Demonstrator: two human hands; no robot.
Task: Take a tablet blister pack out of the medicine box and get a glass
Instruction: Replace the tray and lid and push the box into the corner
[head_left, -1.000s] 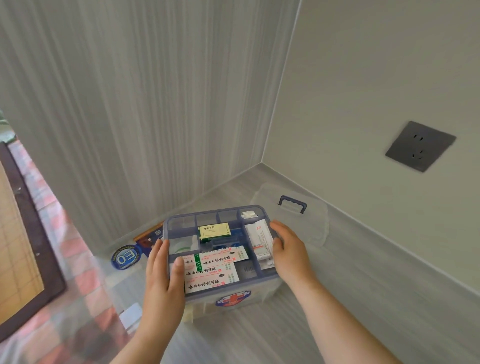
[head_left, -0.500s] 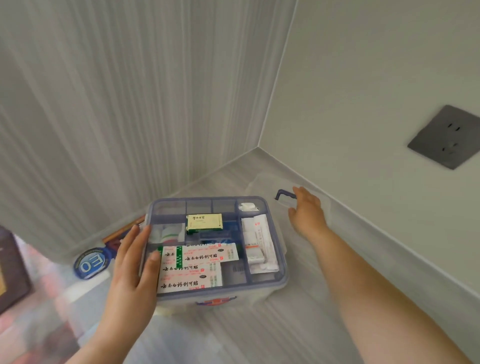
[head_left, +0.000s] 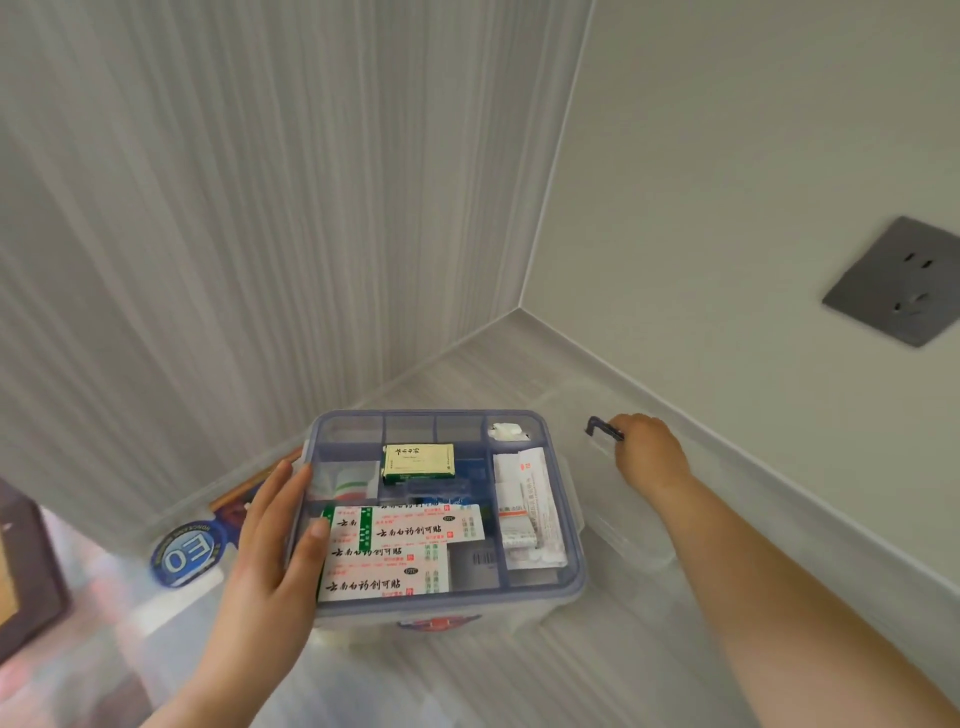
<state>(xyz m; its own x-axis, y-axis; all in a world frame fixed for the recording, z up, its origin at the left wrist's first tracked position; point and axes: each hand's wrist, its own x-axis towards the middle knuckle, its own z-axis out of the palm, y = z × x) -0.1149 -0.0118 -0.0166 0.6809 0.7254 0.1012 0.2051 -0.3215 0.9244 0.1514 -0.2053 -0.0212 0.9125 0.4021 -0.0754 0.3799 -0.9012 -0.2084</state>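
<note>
The medicine box (head_left: 569, 590), clear plastic with a blue divided tray on top, stands on the grey surface in a corner. The tray holds white-and-red plaster cartons (head_left: 410, 545), a small green-and-cream carton (head_left: 418, 461) and white sachets (head_left: 527, 506). My left hand (head_left: 270, 551) lies flat against the box's left side, thumb over the tray rim. My right hand (head_left: 649, 454) is closed on the dark handle (head_left: 597, 428) of the clear lid (head_left: 623, 525), which lies to the right of the box. No blister pack or glass is in view.
Two walls meet just behind the box, and a dark wall socket (head_left: 898, 280) sits on the right wall. Left of the box lie a round blue sticker (head_left: 184, 553) and a dark wooden item (head_left: 234, 501). A dark box (head_left: 26, 566) is at the far left edge.
My right hand has left the box's right edge and moved right and back to the lid's handle, closing on it. My left hand stays against the box's left side. The view has shifted right.
</note>
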